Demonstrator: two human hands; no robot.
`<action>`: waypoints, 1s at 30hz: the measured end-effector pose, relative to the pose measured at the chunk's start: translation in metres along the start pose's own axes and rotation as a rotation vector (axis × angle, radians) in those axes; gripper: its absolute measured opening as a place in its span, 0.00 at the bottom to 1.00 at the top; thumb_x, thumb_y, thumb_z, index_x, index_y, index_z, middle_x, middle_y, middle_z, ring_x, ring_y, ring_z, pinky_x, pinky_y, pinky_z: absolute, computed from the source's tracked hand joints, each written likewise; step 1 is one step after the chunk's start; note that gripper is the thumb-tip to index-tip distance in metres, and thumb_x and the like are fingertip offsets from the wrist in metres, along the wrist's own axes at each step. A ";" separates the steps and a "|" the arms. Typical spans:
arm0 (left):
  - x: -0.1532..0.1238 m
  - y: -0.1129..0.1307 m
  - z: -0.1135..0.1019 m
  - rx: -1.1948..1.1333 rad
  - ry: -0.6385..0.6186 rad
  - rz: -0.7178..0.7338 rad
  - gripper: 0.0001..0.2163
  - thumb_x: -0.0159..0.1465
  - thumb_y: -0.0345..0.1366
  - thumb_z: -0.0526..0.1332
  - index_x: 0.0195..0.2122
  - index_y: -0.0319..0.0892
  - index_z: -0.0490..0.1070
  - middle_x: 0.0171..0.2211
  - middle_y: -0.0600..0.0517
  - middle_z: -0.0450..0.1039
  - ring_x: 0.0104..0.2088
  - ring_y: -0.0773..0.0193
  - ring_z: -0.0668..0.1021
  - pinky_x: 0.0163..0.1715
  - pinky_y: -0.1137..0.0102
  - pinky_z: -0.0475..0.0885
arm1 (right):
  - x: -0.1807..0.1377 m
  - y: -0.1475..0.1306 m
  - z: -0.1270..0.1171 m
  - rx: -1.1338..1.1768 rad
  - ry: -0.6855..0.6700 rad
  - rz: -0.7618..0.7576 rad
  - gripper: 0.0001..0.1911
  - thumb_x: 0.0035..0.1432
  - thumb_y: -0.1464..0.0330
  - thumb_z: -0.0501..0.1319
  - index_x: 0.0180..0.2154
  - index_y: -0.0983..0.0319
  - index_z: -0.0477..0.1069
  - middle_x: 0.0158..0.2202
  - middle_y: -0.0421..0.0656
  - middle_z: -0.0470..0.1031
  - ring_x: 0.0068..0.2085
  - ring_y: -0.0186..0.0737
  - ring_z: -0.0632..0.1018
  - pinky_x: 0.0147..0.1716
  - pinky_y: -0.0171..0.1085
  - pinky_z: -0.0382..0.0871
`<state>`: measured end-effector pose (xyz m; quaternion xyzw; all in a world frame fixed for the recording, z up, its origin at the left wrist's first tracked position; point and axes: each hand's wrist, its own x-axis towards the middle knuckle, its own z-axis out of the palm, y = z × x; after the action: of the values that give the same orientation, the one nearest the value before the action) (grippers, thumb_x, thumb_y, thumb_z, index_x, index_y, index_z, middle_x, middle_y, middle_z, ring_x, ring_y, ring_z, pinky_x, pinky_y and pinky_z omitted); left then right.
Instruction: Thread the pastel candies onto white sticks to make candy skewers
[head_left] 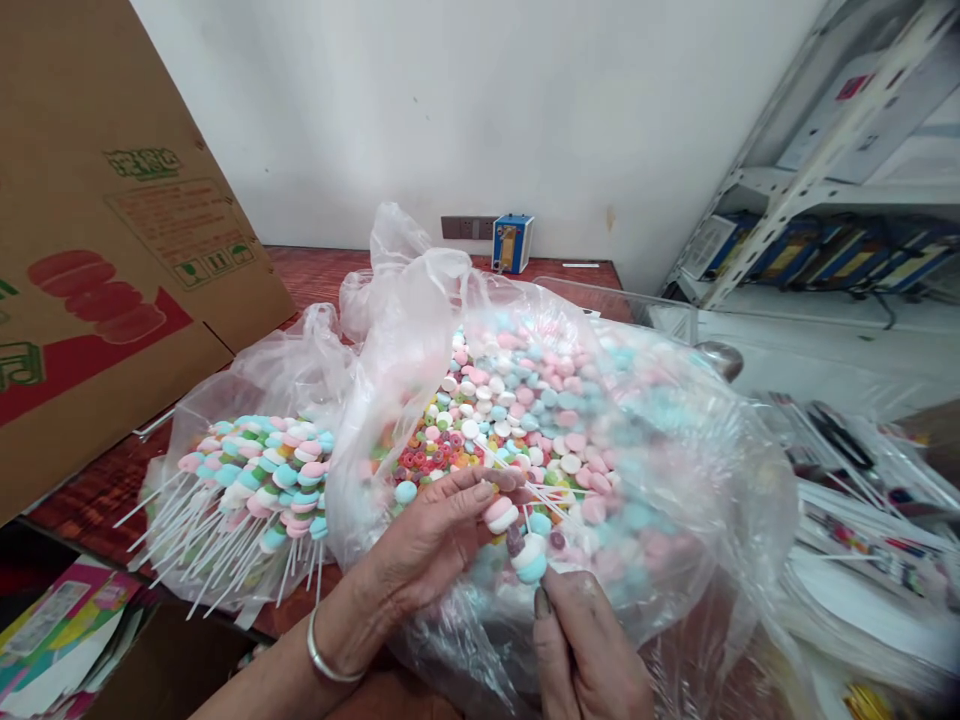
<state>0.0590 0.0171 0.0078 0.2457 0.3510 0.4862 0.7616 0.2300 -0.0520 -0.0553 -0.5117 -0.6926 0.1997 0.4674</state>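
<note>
My left hand [442, 525], with a silver bangle on its wrist, is closed at the fingertips around a pink-and-white marshmallow [500, 515]. Just beyond its fingers, several thin white sticks [551, 492] lie over the candy. My right hand [585, 640] pinches the lower end of a marshmallow skewer [531, 562], with blue and white pieces and a purple ring candy at its top; its stick is mostly hidden. Both hands are over a large clear plastic bag [675, 560] of loose pink, white and blue marshmallows [559, 400] and small colourful ring candies [435, 455].
Finished-looking marshmallow skewers [262, 470] lie in another plastic bag at left, sticks outward. Behind them stands a cardboard box [112, 230]. A small blue device [513, 243] sits by the wall on the red-brown table [315, 268]. A white metal shelf [795, 190] stands at right.
</note>
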 end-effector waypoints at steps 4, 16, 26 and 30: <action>0.001 -0.008 0.022 -0.086 0.030 0.138 0.13 0.65 0.46 0.64 0.35 0.41 0.77 0.41 0.46 0.78 0.42 0.57 0.80 0.38 0.67 0.73 | 0.002 0.006 0.005 -0.049 0.030 -0.013 0.17 0.70 0.67 0.53 0.55 0.59 0.74 0.43 0.48 0.80 0.43 0.44 0.81 0.42 0.36 0.74; 0.011 -0.044 0.042 -0.151 0.110 0.193 0.18 0.66 0.52 0.62 0.31 0.41 0.70 0.27 0.50 0.74 0.31 0.63 0.77 0.39 0.67 0.73 | 0.008 0.003 0.017 -0.040 -0.020 0.046 0.16 0.72 0.65 0.48 0.44 0.59 0.74 0.33 0.44 0.78 0.33 0.40 0.80 0.34 0.34 0.71; 0.062 0.019 -0.006 1.048 0.228 0.492 0.09 0.69 0.37 0.57 0.44 0.42 0.75 0.43 0.46 0.76 0.44 0.57 0.77 0.47 0.61 0.71 | 0.060 0.008 0.004 0.075 -0.149 0.289 0.18 0.68 0.58 0.52 0.27 0.58 0.65 0.24 0.38 0.72 0.26 0.37 0.73 0.25 0.31 0.63; 0.093 0.035 -0.016 1.862 0.142 0.647 0.11 0.64 0.22 0.54 0.38 0.40 0.75 0.39 0.45 0.74 0.41 0.56 0.75 0.42 0.62 0.71 | 0.082 0.013 -0.002 0.110 -0.113 0.309 0.18 0.64 0.57 0.53 0.24 0.58 0.62 0.22 0.37 0.68 0.25 0.36 0.70 0.24 0.32 0.62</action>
<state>0.0526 0.1173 -0.0047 0.8011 0.5542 0.2146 0.0719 0.2354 0.0260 -0.0277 -0.5739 -0.6187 0.3352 0.4189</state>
